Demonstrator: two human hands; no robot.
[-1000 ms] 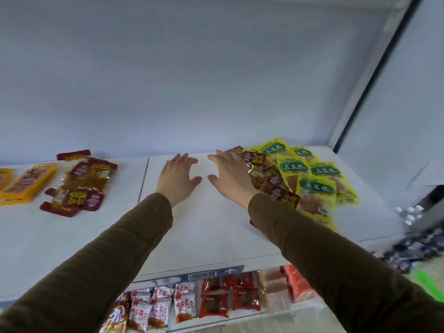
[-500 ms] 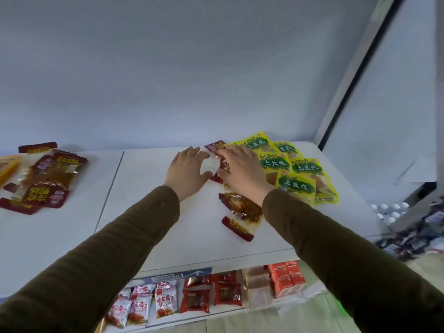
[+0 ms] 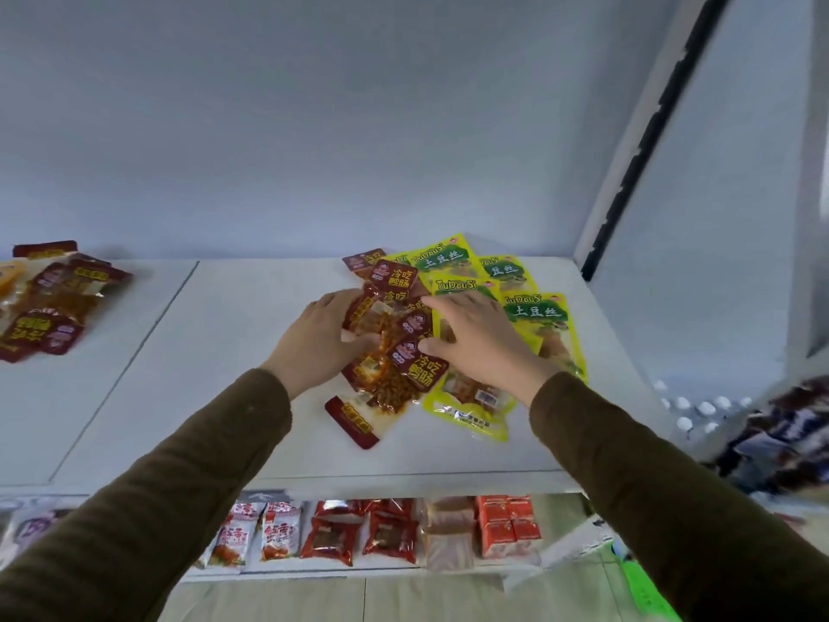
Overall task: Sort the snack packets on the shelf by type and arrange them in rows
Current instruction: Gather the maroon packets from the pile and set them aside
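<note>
Both hands had closed in on the mixed pile since a second earlier, when they lay flat on bare shelf beside it. On the white shelf [image 3: 251,397], the left hand [image 3: 320,341] now curled its thumb and fingers round the left edge of the dark red packets [image 3: 394,352], gripping them. Its partner, the right hand [image 3: 482,341], lay spread with straight fingers, pressing on the yellow packets [image 3: 534,312] and the right edge of the red ones. Red and yellow overlapped in one heap right of centre, the yellow fanned out toward the far right. Another group of red packets [image 3: 54,303] lay at the far left. A lower shelf [image 3: 314,572] held rows of other snacks.
</note>
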